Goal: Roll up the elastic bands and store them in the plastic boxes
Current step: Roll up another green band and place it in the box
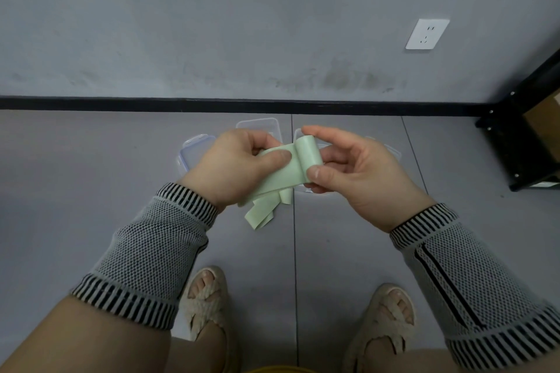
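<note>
A pale green elastic band [288, 175] is held between both hands above the floor. Its far end is rolled into a small coil, and its loose tail hangs in folds below my hands. My right hand [357, 172] pinches the coil between thumb and forefinger. My left hand [233, 166] grips the flat stretch of the band beside the coil, thumb pressed on top. Clear plastic boxes lie on the floor behind my hands: one at the left [189, 154], one in the middle [260, 127], another at the right [391, 151], all partly hidden.
Grey tiled floor [91, 175] runs to a grey wall with a black baseboard [121, 103]. A white socket [427, 34] sits on the wall. A black metal shelf frame [527, 118] stands at the right. My sandalled feet [206, 297] are below.
</note>
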Demonstrator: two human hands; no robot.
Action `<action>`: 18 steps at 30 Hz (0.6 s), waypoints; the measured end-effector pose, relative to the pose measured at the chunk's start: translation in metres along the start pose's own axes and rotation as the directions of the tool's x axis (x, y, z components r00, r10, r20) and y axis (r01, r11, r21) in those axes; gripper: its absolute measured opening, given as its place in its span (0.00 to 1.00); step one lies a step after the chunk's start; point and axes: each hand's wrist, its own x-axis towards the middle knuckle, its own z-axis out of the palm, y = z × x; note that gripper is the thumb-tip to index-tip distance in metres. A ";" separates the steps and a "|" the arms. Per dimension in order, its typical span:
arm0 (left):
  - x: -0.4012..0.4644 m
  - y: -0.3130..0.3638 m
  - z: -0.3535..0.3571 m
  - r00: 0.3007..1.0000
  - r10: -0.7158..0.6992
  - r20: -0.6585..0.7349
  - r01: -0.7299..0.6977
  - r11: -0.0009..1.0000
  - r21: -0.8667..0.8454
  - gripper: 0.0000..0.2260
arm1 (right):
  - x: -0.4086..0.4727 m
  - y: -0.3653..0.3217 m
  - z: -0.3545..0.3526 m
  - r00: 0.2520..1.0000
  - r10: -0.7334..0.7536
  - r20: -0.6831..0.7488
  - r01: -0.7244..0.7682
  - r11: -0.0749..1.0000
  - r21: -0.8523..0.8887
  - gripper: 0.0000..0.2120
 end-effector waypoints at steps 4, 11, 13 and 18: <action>0.001 -0.001 0.002 0.999 0.035 -0.008 -0.035 0.999 0.032 0.07 | 0.000 -0.001 0.002 1.000 -0.013 -0.029 0.011 0.998 -0.070 0.24; 0.001 0.000 0.008 0.996 0.074 -0.048 -0.072 0.997 0.039 0.09 | 0.002 -0.002 0.008 0.994 -0.054 -0.093 0.035 0.979 -0.201 0.23; 0.001 0.001 0.010 0.996 0.060 -0.066 -0.060 0.998 0.004 0.13 | 0.002 -0.004 0.010 0.994 -0.069 -0.086 0.048 0.971 -0.233 0.24; 0.003 0.003 0.016 0.993 0.017 -0.114 -0.019 1.000 -0.020 0.16 | 0.002 -0.001 0.012 0.993 -0.082 -0.088 0.056 0.965 -0.256 0.27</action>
